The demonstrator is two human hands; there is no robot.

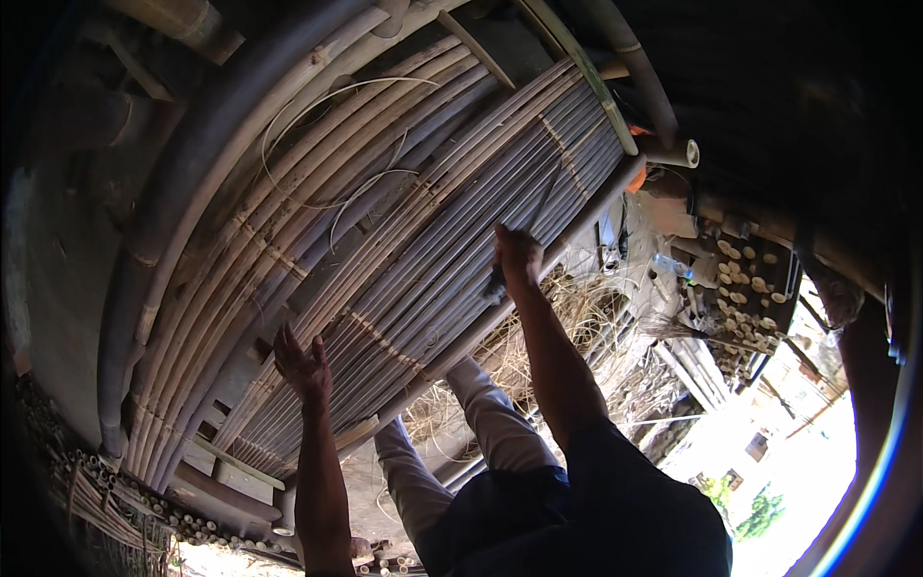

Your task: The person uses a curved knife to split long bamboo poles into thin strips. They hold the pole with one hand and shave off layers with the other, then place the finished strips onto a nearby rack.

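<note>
A large bench-like frame of bamboo poles and slats (452,231) stretches in front of me, its slats bound across by pale lashings (385,339). My left hand (305,367) is over the near left part of the slats, fingers apart and nothing in it. Closed in a fist, my right hand (519,258) is above the slats near the frame's right edge. A slim dark tool (548,199) sticks out of the fist toward the far slats, and a dark piece shows below it. The tool's exact kind cannot be made out.
Thin pale strips (332,204) curl loosely over the left slats. A thick dark pole (183,192) bounds the far left side. Tangled shavings (577,308) lie to the right, and cut bamboo ends (745,279) are stacked beyond. My legs (495,413) are against the near edge.
</note>
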